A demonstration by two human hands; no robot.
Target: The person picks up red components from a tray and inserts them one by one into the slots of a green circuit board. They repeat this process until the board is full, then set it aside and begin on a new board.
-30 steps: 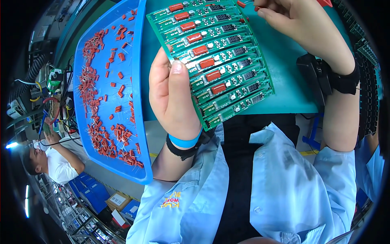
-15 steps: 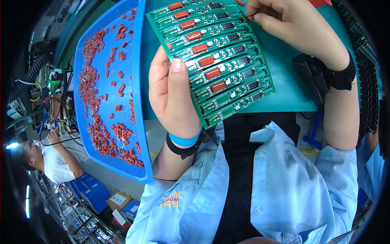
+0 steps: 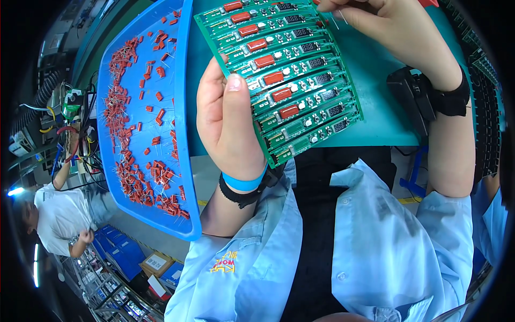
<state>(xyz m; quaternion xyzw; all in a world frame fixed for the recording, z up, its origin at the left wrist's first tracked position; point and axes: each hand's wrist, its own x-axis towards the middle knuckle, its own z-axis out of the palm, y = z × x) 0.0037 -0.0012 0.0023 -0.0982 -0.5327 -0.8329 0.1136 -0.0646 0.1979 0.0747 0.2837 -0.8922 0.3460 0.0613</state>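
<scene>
My left hand (image 3: 230, 123) grips the left edge of a green circuit board panel (image 3: 289, 80), thumb on top, and holds it tilted above the green work surface. The panel is made of several narrow strips, each with a dark digit display; most carry a red block capacitor (image 3: 281, 94), while the two nearest show outlined green spots there. Beyond the panel's far right corner, my right hand (image 3: 386, 27) pinches a small component by its body. Two thin wire leads (image 3: 337, 21) stick out below the fingertips. The fingers hide most of that component, so its kind is unclear.
A blue tray (image 3: 192, 161) with many loose red capacitors (image 3: 161, 172) stands left of the panel. More green boards (image 3: 485, 70) line the right side. Wires and equipment (image 3: 70, 118) lie far left, where another person (image 3: 59, 214) stands.
My right fingers have shifted slightly up and left, and the wire leads now show below them. The panel has barely moved. The person at far left has changed posture.
</scene>
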